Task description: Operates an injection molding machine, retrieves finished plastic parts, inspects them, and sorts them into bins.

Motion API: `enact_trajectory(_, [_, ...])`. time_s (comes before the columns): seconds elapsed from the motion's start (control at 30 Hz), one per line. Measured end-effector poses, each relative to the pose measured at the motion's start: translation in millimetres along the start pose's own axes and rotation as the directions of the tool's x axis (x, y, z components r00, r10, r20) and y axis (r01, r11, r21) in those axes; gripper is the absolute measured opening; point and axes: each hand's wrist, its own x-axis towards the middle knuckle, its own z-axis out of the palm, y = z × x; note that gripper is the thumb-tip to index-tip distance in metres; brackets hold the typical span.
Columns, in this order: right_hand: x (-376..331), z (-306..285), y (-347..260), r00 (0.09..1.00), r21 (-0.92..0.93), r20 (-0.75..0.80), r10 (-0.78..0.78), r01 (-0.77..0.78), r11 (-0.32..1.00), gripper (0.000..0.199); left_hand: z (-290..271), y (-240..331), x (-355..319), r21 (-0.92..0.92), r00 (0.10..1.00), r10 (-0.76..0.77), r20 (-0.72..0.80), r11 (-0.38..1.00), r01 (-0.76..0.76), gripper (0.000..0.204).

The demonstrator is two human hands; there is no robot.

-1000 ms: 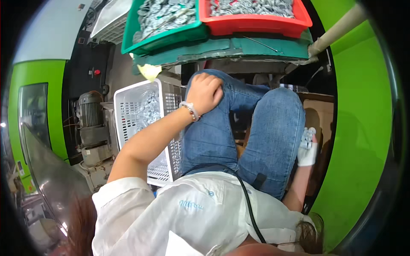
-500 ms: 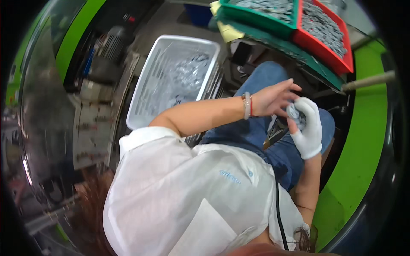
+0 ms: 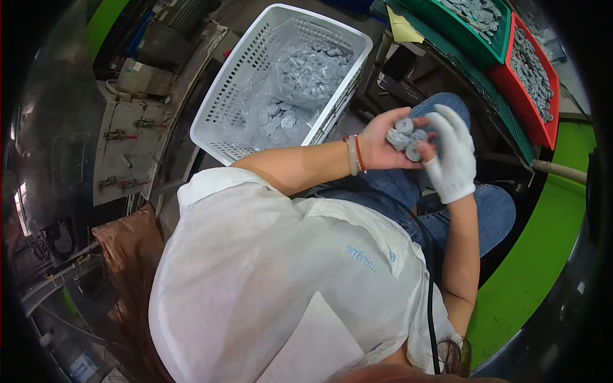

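The bare left hand [image 3: 381, 145] is turned palm up, its fingers half curled, cradling a small cluster of round grey discs [image 3: 402, 138] above the thighs. The discs lie overlapped in the palm and on the fingers, some showing a ringed face with a raised centre. The right hand [image 3: 452, 158], in a white glove that leaves the thumb tip bare, curves in from the other side; its thumb is right beside the outermost discs, its fingers bent above them, and whether it grips one cannot be told. A red band and a beaded bracelet [image 3: 353, 155] circle the left wrist. Past the left forearm stands a white plastic basket [image 3: 225, 89] with perforated walls; clear plastic film inside it covers a large heap of similar discs toward the far right corner and a smaller group nearer the front edge. A green-topped bench [image 3: 461, 75] runs obliquely at upper right. Toward its right end sits a red bin [image 3: 518, 105], with a green bin [image 3: 480, 50] next to it, both loaded with grey pieces; yellow paper [image 3: 403, 29] hangs at the bench's left corner. Blue jeans [image 3: 495, 207] show beneath the hands.
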Motion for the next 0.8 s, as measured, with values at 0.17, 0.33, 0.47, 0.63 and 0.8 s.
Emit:
enact_trajectory(0.17, [-15.3,-8.6,57.1,0.961,0.162,-0.123,0.246,-0.225,0.961,0.03,-2.0,56.4,-25.6,0.058,0.927,0.373,-0.033,0.927,-0.371,0.034])
enact_trajectory(0.33, [-48.9,3.6,118.0,0.787,0.541,-0.127,0.604,-0.456,0.707,0.03,-34.4,176.2,-27.8,0.182,0.674,0.69,-0.265,0.722,-0.668,0.031])
enact_trajectory(0.47, [-51.5,4.6,129.4,0.7,0.628,-0.097,0.708,-0.509,0.589,0.03,-62.9,259.4,-14.9,0.358,0.493,0.808,-0.322,0.587,-0.726,0.031])
enact_trajectory(0.63, [-56.7,4.2,148.3,0.749,0.4,-0.183,0.636,-0.534,0.745,0.03,-89.8,308.1,6.0,0.718,0.166,0.864,-0.476,0.491,-0.493,0.048])
enact_trajectory(0.8, [-54.6,-6.7,142.6,0.794,0.155,-0.244,0.557,-0.535,0.83,0.026,-137.0,333.2,12.1,0.948,0.286,0.909,-0.303,0.256,0.189,0.046])
